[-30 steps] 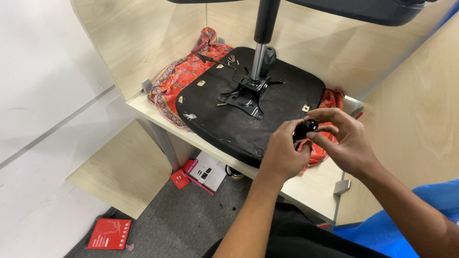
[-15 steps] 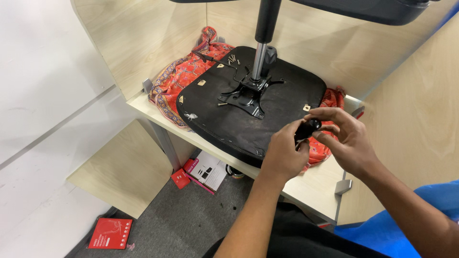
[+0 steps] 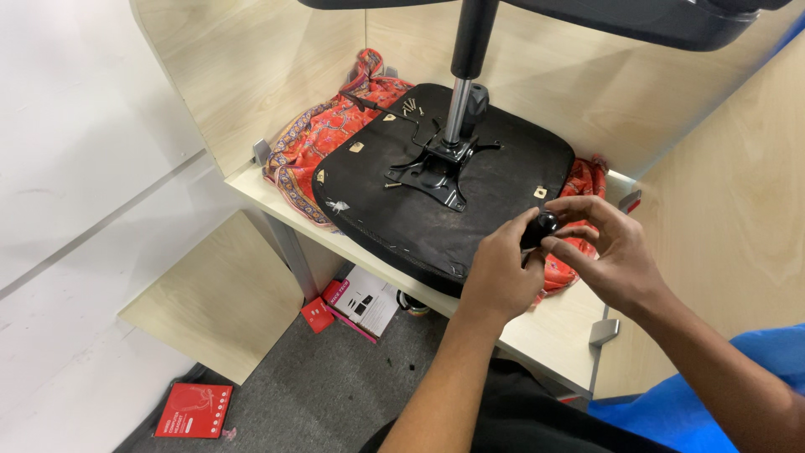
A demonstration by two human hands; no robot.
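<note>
Small black knob (image 3: 542, 226) is pinched between both hands, left hand (image 3: 501, 273) and right hand (image 3: 608, 252), above the upturned chair seat (image 3: 436, 210) on the surface (image 3: 553, 331); a loose grip could drop it to the floor.

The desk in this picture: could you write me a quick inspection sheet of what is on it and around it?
Surface: pale wooden desk with side panels.
Job's things: small black knob; upturned black seat with metal plate and post.
Clutter: loose screws on the seat; red patterned cloth under it.
Hands: left hand and right hand both pinch the knob.
Cables: nothing seen.
Surroundings: red booklet and boxes on grey floor.
</note>
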